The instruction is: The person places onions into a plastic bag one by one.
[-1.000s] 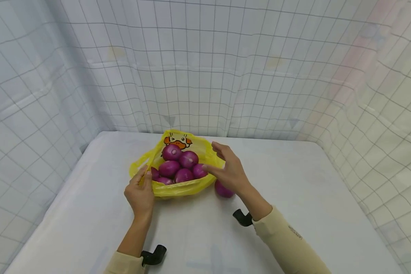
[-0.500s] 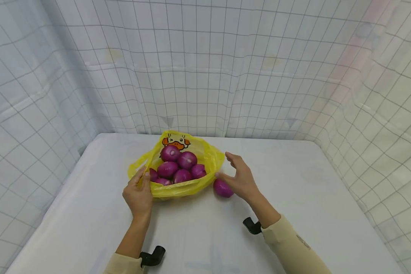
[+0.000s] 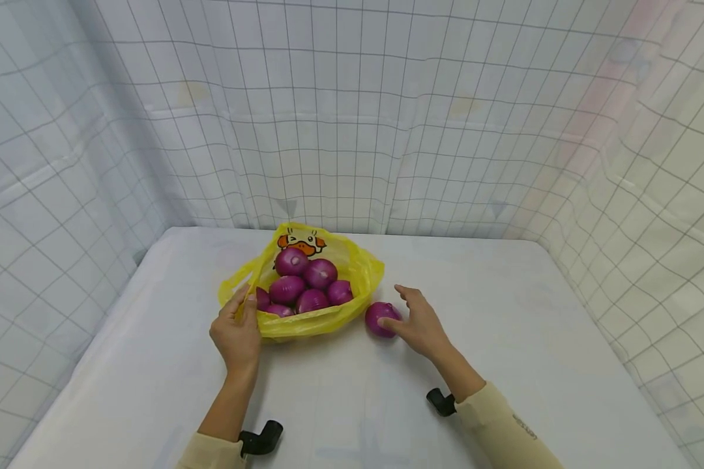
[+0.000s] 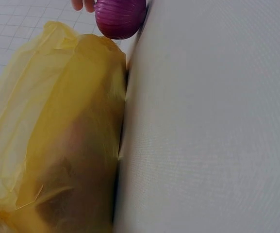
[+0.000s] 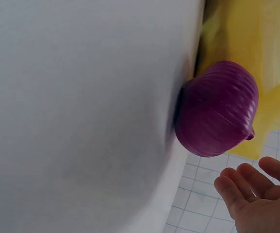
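Note:
A yellow plastic bag [image 3: 313, 325] with a cartoon duck print lies at the middle of the table, its mouth facing me. Several purple onions [image 3: 291, 262] are inside it. My left hand [image 3: 237, 332] pinches the left edge of the bag's mouth between thumb and fingers. One loose onion [image 3: 375, 318] rests on the table just right of the bag. Close beside it is my right hand [image 3: 421, 327], thumb and fingers spread and nothing between them. In the right wrist view, those fingers [image 5: 249, 179] are apart from the onion [image 5: 217, 109]. The bag [image 4: 76, 121] fills the left wrist view's left side.
A white cloth covers the table [image 3: 504, 312]. White grid-patterned curtains [image 3: 328, 130] hang behind it and along both sides. A black wrist mount [image 3: 262, 438] sticks out from the left wrist, another mount [image 3: 441, 402] from the right.
My right hand has moved from the bag's right edge down and to the right, to beside the loose onion. The left hand keeps its hold on the bag.

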The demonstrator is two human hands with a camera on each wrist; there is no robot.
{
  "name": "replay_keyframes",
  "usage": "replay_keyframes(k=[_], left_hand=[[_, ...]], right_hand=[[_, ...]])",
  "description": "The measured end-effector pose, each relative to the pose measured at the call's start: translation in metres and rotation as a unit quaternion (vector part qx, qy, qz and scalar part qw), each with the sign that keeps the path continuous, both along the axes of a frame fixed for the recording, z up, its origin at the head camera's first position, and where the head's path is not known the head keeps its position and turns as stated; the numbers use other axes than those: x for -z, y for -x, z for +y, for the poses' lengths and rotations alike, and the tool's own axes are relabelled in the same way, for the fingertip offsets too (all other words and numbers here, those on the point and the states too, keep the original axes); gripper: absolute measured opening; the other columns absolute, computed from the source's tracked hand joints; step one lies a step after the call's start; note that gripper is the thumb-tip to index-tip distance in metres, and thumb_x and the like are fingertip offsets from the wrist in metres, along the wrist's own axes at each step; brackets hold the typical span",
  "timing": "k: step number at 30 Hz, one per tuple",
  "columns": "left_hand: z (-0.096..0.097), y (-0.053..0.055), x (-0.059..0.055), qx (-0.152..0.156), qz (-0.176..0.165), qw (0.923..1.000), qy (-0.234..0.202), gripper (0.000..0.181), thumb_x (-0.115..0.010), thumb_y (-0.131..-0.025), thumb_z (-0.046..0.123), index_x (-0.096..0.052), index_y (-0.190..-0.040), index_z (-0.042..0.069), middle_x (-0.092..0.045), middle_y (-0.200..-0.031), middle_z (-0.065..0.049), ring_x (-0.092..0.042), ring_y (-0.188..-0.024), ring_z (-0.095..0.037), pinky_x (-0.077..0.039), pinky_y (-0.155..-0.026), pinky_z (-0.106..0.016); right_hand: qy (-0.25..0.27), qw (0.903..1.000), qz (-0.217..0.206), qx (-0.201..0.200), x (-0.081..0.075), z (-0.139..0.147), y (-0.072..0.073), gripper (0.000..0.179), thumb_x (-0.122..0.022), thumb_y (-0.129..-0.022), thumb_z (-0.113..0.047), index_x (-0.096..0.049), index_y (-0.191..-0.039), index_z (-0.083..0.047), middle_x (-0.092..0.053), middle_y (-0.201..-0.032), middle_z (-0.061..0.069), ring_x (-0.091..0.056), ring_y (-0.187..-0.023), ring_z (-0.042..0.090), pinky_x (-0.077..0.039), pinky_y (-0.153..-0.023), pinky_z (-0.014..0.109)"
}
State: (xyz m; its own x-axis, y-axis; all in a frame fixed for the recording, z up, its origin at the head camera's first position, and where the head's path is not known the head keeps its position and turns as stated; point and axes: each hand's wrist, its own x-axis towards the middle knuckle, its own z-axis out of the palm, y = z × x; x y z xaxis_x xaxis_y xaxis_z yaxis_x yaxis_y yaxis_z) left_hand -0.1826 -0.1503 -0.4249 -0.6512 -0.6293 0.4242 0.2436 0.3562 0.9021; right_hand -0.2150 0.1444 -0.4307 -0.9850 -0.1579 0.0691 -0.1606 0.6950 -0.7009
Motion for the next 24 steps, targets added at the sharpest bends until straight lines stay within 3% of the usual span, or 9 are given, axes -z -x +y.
replay_keyframes(k=[4, 9, 16, 24], left_hand=[[0.0, -0.001, 0.0, 0.002, -0.001, 1.0, -0.001, 0.023, -0.065, -0.088, 0.01, -0.07, -0.108, 0.001, -0.069, -0.112, -0.017, -0.061, -0.116, -0.03, -0.046, -0.098, -0.015], [0.0, 0.001, 0.002, 0.0, -0.005, 1.0, -0.005, 0.023, -0.065, -0.087, 0.009, -0.07, -0.108, 0.002, -0.069, -0.112, -0.015, -0.061, -0.116, -0.028, -0.046, -0.098, -0.013], [0.0, 0.001, 0.003, -0.004, -0.006, 1.0, -0.006, 0.022, -0.065, -0.088, 0.009, -0.071, -0.108, 0.002, -0.07, -0.111, -0.014, -0.061, -0.115, -0.026, -0.042, -0.094, -0.006], [0.0, 0.0, 0.003, -0.005, -0.012, 0.9999, -0.007, 0.023, -0.065, -0.088, 0.01, -0.07, -0.108, 0.002, -0.07, -0.112, -0.014, -0.061, -0.116, -0.026, -0.045, -0.098, -0.012]], right_hand=[[0.004, 0.9996, -0.026, 0.003, 0.009, 0.001, 0.0, 0.078, -0.075, -0.078, -0.036, -0.04, -0.142, -0.011, -0.047, -0.141, 0.014, -0.05, -0.124, 0.034, -0.046, -0.101, 0.05], [0.012, 0.9986, -0.051, 0.006, 0.014, 0.001, 0.001, 0.077, -0.075, -0.078, -0.035, -0.041, -0.141, -0.01, -0.048, -0.14, 0.014, -0.051, -0.124, 0.034, -0.046, -0.102, 0.049], [0.021, 0.9978, -0.063, -0.002, 0.019, 0.001, 0.003, 0.075, -0.075, -0.078, -0.033, -0.042, -0.14, -0.006, -0.049, -0.139, 0.015, -0.053, -0.121, 0.032, -0.047, -0.102, 0.046], [0.028, 0.9969, -0.073, -0.005, 0.022, 0.002, 0.004, 0.075, -0.075, -0.078, -0.031, -0.042, -0.139, -0.004, -0.049, -0.14, 0.015, -0.052, -0.123, 0.03, -0.045, -0.103, 0.047]])
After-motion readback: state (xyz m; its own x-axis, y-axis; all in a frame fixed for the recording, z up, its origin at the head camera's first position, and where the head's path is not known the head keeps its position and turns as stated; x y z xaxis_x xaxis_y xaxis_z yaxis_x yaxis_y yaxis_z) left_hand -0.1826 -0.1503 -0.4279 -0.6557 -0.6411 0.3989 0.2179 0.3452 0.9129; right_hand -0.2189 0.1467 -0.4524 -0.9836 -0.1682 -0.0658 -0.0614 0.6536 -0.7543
